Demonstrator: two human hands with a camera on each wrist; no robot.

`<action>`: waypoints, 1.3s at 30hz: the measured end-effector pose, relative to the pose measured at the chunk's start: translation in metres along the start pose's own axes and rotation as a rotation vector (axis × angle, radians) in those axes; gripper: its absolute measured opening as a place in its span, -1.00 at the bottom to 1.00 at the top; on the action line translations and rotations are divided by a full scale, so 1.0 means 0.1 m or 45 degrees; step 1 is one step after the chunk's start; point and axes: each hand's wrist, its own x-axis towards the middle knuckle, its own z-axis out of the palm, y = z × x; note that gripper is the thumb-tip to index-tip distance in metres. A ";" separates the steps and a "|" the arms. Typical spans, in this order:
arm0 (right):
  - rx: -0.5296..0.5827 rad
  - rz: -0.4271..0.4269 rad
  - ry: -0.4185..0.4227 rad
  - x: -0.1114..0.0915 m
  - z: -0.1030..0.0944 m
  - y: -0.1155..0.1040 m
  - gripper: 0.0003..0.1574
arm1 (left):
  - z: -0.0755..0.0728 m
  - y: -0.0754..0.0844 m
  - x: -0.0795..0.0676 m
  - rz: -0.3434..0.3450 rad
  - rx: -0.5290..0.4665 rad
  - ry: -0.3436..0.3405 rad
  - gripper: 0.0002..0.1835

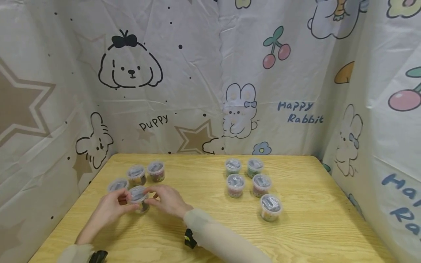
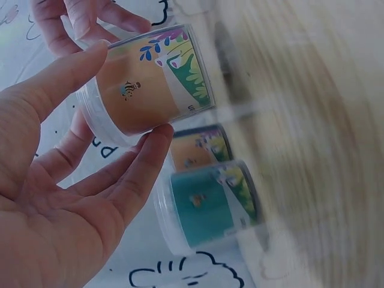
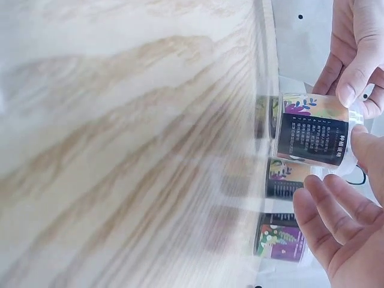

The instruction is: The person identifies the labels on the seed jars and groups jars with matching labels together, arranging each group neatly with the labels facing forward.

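Observation:
A small clear plastic tub (image 1: 138,194) with a lid and an orange printed label is between both hands at the table's left side. My left hand (image 1: 113,205) grips it from the left, thumb and fingers on its side in the left wrist view. From the other side my right hand (image 1: 168,199) holds it near the lid, with the thumb at the rim in the right wrist view. The label's black text panel (image 3: 315,139) faces that camera. Close behind stand a green-labelled tub (image 2: 210,204), an orange-labelled tub (image 1: 136,176) and a purple-labelled tub (image 1: 156,171).
Several more lidded tubs stand in a group on the right: two at the back (image 1: 233,167) (image 1: 255,168), two in the middle (image 1: 235,185) (image 1: 261,185), one in front (image 1: 270,208). The wooden table (image 1: 197,233) is bordered by a printed curtain (image 1: 194,73).

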 end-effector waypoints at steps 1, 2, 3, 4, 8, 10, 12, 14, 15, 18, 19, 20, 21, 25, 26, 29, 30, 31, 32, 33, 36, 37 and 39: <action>0.002 0.008 0.008 -0.01 -0.01 0.00 -0.61 | 0.00 0.02 0.01 0.006 -0.002 0.000 -0.58; 0.008 0.018 0.016 -0.02 -0.02 0.01 -0.62 | 0.00 0.04 0.01 0.013 -0.005 0.001 -0.57; 0.014 0.027 0.023 -0.03 -0.04 0.02 -0.62 | 0.00 0.06 0.02 0.023 -0.008 0.000 -0.57; 0.015 0.035 0.033 -0.04 -0.05 0.03 -0.63 | 0.00 0.08 0.03 0.032 -0.013 -0.002 -0.56; 0.016 0.042 0.065 -0.09 -0.11 0.06 -0.63 | 0.03 0.17 0.07 0.037 -0.039 -0.006 -0.55; 0.017 0.045 0.089 -0.11 -0.14 0.09 -0.63 | 0.05 0.21 0.11 0.058 -0.025 0.010 -0.55; 0.032 0.056 0.116 -0.13 -0.17 0.13 -0.63 | 0.07 0.25 0.15 0.079 -0.020 0.030 -0.57; 0.040 0.069 0.138 -0.16 -0.19 0.17 -0.63 | 0.10 0.30 0.18 0.107 -0.014 0.048 -0.59; 0.047 0.077 0.147 -0.17 -0.20 0.19 -0.62 | 0.12 0.31 0.20 0.119 -0.009 0.054 -0.59; 0.063 0.093 0.166 -0.21 -0.22 0.25 -0.61 | 0.16 0.36 0.24 0.137 -0.038 0.038 -0.61; 0.069 0.097 0.173 -0.22 -0.23 0.27 -0.60 | 0.18 0.38 0.25 0.141 -0.043 0.035 -0.60; 0.077 0.099 0.183 -0.24 -0.24 0.28 -0.60 | 0.20 0.39 0.25 0.147 -0.052 0.034 -0.60; 0.086 0.101 0.193 -0.25 -0.25 0.30 -0.60 | 0.21 0.41 0.26 0.147 -0.058 0.037 -0.60; 0.154 0.118 0.229 -0.30 -0.32 0.34 -0.59 | 0.30 0.49 0.29 0.150 -0.102 0.081 -0.59; 0.173 0.122 0.238 -0.32 -0.35 0.35 -0.59 | 0.32 0.52 0.30 0.151 -0.120 0.096 -0.59; 0.216 0.138 0.266 -0.35 -0.43 0.39 -0.57 | 0.39 0.59 0.33 0.157 -0.170 0.127 -0.59; 0.226 0.142 0.275 -0.36 -0.45 0.40 -0.57 | 0.41 0.61 0.35 0.160 -0.188 0.137 -0.59; 0.238 0.142 0.282 -0.37 -0.47 0.42 -0.56 | 0.43 0.63 0.36 0.164 -0.202 0.141 -0.59; 0.244 0.137 0.289 -0.37 -0.49 0.44 -0.56 | 0.44 0.65 0.37 0.168 -0.215 0.143 -0.58; 0.251 0.135 0.295 -0.38 -0.51 0.46 -0.56 | 0.46 0.67 0.38 0.171 -0.216 0.143 -0.58; 0.285 0.129 0.306 -0.39 -0.57 0.51 -0.56 | 0.50 0.72 0.43 0.180 -0.218 0.141 -0.59; 0.301 0.125 0.307 -0.40 -0.58 0.52 -0.56 | 0.50 0.74 0.43 0.183 -0.220 0.140 -0.59; 0.336 0.127 0.304 -0.41 -0.60 0.54 -0.55 | 0.51 0.77 0.44 0.200 -0.225 0.144 -0.59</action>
